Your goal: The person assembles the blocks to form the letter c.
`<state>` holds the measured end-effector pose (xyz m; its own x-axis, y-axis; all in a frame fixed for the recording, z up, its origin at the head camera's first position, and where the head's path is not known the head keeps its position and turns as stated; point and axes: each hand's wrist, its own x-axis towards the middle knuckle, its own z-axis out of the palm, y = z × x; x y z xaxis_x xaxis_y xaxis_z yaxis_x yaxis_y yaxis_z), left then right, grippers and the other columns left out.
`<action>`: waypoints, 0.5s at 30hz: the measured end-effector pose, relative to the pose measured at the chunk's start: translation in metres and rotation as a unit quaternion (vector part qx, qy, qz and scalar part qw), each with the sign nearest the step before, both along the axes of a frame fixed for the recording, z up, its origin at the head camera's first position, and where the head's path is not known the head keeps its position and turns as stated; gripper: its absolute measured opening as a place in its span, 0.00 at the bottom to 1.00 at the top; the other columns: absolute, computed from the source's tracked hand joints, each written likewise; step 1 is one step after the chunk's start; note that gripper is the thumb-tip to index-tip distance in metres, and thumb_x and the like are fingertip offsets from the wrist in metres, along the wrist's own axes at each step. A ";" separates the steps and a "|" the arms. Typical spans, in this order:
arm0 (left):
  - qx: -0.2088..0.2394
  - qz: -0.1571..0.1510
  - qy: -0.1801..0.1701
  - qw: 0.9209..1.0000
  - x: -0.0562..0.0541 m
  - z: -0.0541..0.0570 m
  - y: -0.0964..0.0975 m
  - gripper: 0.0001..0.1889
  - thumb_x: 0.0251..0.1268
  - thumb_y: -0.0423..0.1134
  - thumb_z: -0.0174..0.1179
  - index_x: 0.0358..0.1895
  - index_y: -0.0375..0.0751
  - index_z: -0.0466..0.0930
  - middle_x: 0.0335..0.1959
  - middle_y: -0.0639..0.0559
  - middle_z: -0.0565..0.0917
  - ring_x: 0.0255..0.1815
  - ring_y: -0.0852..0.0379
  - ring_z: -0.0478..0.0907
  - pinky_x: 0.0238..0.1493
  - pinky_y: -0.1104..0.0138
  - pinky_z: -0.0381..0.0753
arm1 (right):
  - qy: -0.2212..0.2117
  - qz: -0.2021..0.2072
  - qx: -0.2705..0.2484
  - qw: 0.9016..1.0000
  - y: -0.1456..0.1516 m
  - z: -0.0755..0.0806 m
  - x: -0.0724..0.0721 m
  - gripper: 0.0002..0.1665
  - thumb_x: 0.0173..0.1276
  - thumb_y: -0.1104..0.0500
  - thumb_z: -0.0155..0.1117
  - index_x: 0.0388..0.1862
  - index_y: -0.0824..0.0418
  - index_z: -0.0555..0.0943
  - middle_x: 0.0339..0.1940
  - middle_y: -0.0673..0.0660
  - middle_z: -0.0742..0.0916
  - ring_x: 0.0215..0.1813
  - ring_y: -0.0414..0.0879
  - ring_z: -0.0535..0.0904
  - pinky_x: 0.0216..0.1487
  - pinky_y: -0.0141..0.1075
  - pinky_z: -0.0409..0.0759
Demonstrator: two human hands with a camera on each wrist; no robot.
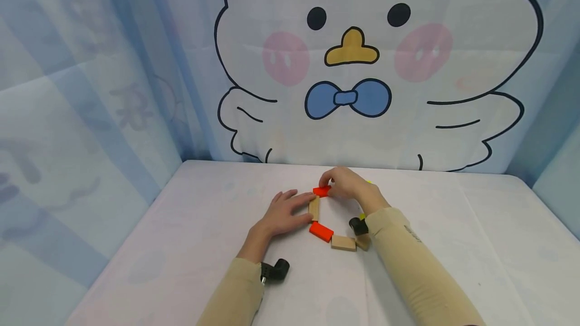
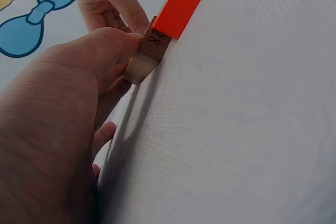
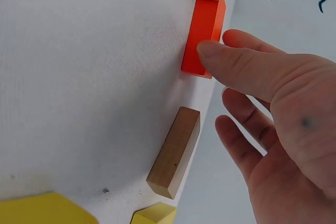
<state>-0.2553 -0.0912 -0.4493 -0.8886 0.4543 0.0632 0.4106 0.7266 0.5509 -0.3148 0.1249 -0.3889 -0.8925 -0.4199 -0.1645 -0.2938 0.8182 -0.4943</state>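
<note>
On the white-covered desk, small blocks form a partly hidden ring, and both hands are at its far left side. The right hand pinches the far red block between thumb and forefinger, its other fingers held off the block. That block lies on the desk, its end meeting, or almost meeting, a wooden block. The left hand has its fingers extended rather than clenched, with thumb and forefinger touching this wooden block; the left wrist view shows dark figures stamped on the wood. Its nearer end touches a second red block, which lies at a slant. From there the curve runs on along the near side with a plain wooden block and an angled wooden block, partly covered by the right forearm. In the right wrist view, another wooden block lies apart from the pinched one, near a small yellow block, while a larger yellow piece is cut off by the lower edge. Behind the desk hangs a curtain printed with a bird wearing a blue bow tie.
</note>
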 end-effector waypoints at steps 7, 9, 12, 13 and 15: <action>0.003 -0.002 -0.001 1.000 0.001 0.001 0.000 0.29 0.70 0.54 0.58 0.73 0.56 0.72 0.73 0.57 0.71 0.78 0.44 0.54 0.77 0.45 0.40 | 0.001 0.002 0.001 1.000 0.000 0.000 -0.001 0.18 0.69 0.69 0.65 0.54 0.55 0.87 0.58 0.58 0.83 0.61 0.57 0.73 0.63 0.51 0.76; 0.003 -0.003 -0.002 1.000 0.001 0.002 0.000 0.29 0.70 0.54 0.58 0.74 0.57 0.72 0.73 0.57 0.71 0.78 0.45 0.54 0.77 0.45 0.40 | 0.000 0.003 0.002 1.000 0.001 0.000 -0.001 0.18 0.69 0.69 0.65 0.54 0.55 0.87 0.58 0.59 0.83 0.62 0.58 0.73 0.63 0.51 0.76; 0.000 -0.002 -0.003 1.000 0.000 0.001 0.000 0.29 0.70 0.54 0.58 0.74 0.57 0.71 0.73 0.57 0.71 0.78 0.45 0.54 0.77 0.45 0.40 | 0.000 0.006 0.003 1.000 0.001 0.000 -0.001 0.18 0.69 0.70 0.65 0.54 0.55 0.87 0.59 0.59 0.83 0.62 0.58 0.73 0.63 0.51 0.76; -0.001 -0.001 -0.003 1.000 0.000 0.001 0.000 0.29 0.70 0.54 0.58 0.74 0.57 0.71 0.73 0.57 0.70 0.78 0.45 0.54 0.77 0.45 0.40 | 0.000 0.006 0.004 1.000 0.001 0.000 -0.002 0.18 0.69 0.70 0.65 0.53 0.55 0.87 0.59 0.59 0.82 0.62 0.58 0.72 0.63 0.51 0.76; 0.000 -0.001 -0.004 1.000 0.000 0.001 0.000 0.29 0.70 0.54 0.58 0.74 0.58 0.71 0.73 0.57 0.71 0.78 0.45 0.54 0.77 0.45 0.40 | 0.001 0.007 0.005 1.000 0.001 -0.001 -0.002 0.18 0.68 0.70 0.65 0.53 0.55 0.87 0.59 0.59 0.82 0.62 0.58 0.72 0.63 0.51 0.76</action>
